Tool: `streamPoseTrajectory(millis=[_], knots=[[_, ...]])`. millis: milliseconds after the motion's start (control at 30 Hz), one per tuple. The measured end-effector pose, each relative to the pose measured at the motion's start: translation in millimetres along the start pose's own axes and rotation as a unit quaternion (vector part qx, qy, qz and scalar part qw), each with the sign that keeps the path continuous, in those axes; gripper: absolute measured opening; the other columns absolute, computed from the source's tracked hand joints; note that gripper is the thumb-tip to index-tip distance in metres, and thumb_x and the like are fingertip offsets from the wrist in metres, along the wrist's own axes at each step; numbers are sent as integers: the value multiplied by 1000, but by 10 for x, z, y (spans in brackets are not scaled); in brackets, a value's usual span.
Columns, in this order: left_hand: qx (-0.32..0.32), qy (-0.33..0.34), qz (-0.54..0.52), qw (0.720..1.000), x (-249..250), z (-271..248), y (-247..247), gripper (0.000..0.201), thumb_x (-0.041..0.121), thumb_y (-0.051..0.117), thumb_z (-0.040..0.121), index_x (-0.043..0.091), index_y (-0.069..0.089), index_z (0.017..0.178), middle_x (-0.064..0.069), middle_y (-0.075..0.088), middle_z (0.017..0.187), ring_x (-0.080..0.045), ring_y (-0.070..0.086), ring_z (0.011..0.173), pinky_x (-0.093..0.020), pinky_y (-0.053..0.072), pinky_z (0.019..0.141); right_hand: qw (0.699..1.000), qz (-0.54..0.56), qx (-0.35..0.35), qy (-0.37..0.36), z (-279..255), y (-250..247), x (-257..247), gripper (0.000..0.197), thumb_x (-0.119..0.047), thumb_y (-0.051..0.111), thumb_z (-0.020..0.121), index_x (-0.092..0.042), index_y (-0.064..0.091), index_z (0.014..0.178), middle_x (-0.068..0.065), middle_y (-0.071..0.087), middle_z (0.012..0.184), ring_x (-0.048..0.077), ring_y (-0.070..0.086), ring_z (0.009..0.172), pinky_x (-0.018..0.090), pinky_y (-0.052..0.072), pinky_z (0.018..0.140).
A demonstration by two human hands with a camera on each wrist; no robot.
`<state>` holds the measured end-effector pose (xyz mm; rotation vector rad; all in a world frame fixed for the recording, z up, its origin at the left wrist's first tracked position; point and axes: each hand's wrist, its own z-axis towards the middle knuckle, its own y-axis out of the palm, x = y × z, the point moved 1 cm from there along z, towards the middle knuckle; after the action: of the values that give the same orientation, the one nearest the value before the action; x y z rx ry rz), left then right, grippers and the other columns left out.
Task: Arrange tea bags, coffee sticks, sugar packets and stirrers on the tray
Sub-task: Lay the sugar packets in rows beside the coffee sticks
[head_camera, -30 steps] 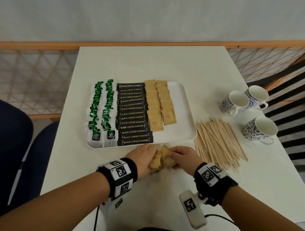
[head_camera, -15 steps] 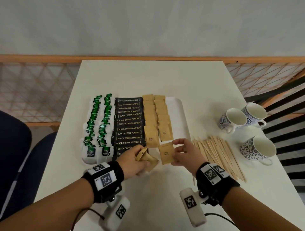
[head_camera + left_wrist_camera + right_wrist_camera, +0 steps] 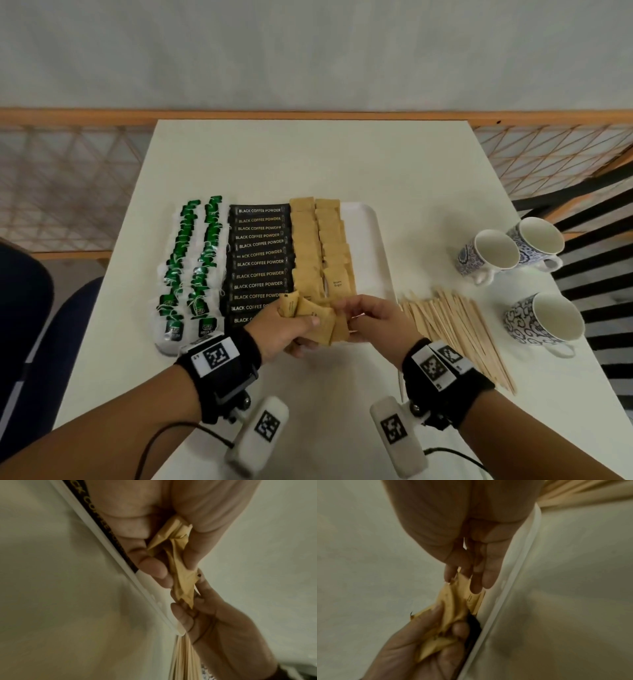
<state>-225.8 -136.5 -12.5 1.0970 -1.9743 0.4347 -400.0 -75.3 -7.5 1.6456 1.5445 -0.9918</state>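
A white tray [image 3: 368, 236] holds two rows of green tea bags [image 3: 197, 260], a column of black coffee sticks [image 3: 260, 263] and two columns of brown sugar packets [image 3: 320, 246]. Over the tray's near edge my left hand [image 3: 287, 329] grips a small bunch of brown sugar packets [image 3: 317, 318], also seen in the left wrist view as crumpled packets [image 3: 178, 566]. My right hand [image 3: 373, 318] pinches the right end of that bunch [image 3: 462, 596] between thumb and fingers. Wooden stirrers [image 3: 455, 329] lie loose on the table to the right of the tray.
Three patterned cups [image 3: 493, 255] [image 3: 536, 241] [image 3: 544, 323] stand at the table's right side. The white table [image 3: 308, 161] ends at a wooden rail and netting behind. Dark blue chairs [image 3: 41, 318] sit at the left.
Half a second ago my right hand held one packet apart over the tray; now it is back at the bunch in my left hand, pinching it. Both hands sit closer together.
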Motion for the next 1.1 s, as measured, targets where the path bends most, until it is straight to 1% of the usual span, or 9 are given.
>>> streamPoseTrajectory(millis=[100,167,233,300,367,633,867,967,1100], knots=[[-18,-13,-63,998,36,-20,-12,6,8,58,91,9,62,95,-5,69,67,-15,63,55,-22,46,42,995,-82,-11,-65,3,-24,-9,43,13,55,83,-25,70,98,2,69,98,11,66,85,22,55,79],[-31,-27,-85,996,50,-38,-15,8,9,57,91,9,62,97,-7,70,71,-16,64,56,-22,49,44,982,-150,10,-112,9,-38,-17,38,3,67,81,-33,69,91,-1,65,95,-1,62,76,13,50,72],[-37,-34,-104,993,52,-44,-34,15,12,58,90,8,62,104,-11,73,84,-20,68,67,-24,54,51,970,-195,49,-136,50,-95,-12,27,-10,73,80,-37,72,83,-5,62,93,-1,59,76,12,46,70],[-18,-35,-136,990,54,-29,-85,24,14,60,89,6,61,112,-16,71,98,-26,70,80,-27,58,59,965,-216,100,-111,102,-203,-19,8,-26,73,81,-35,73,81,-10,62,92,3,59,76,16,46,69],[21,-25,-150,988,53,-1,-153,23,11,61,89,4,61,111,-15,70,95,-23,70,76,-29,59,61,968,-200,139,-56,149,-313,-21,5,-31,67,86,-32,72,84,-9,67,88,8,62,70,20,51,63],[106,9,-130,986,44,37,-337,21,6,60,90,1,59,110,-18,67,98,-25,68,78,-27,59,59,977,-158,143,27,359,-301,-34,6,-17,63,88,-16,67,94,1,71,78,9,62,57,23,53,54],[122,14,-138,983,59,38,-388,14,9,62,89,7,61,103,-15,68,97,-26,68,79,-29,60,63,964,-212,158,40,451,-271,-45,8,-28,63,85,-20,63,88,-2,70,74,10,65,58,26,57,57],[122,14,-139,983,58,28,-393,17,9,61,89,6,60,106,-15,67,97,-24,68,78,-29,60,64,946,-275,166,40,490,-265,-31,8,-35,63,80,-27,62,79,-4,68,72,14,64,64,34,58,66],[118,15,-135,984,68,24,-391,21,8,60,90,2,59,110,-17,66,100,-25,67,79,-28,60,62,940,-294,168,49,501,-259,-34,10,-35,64,78,-26,60,74,-4,67,74,17,64,69,37,58,70]])
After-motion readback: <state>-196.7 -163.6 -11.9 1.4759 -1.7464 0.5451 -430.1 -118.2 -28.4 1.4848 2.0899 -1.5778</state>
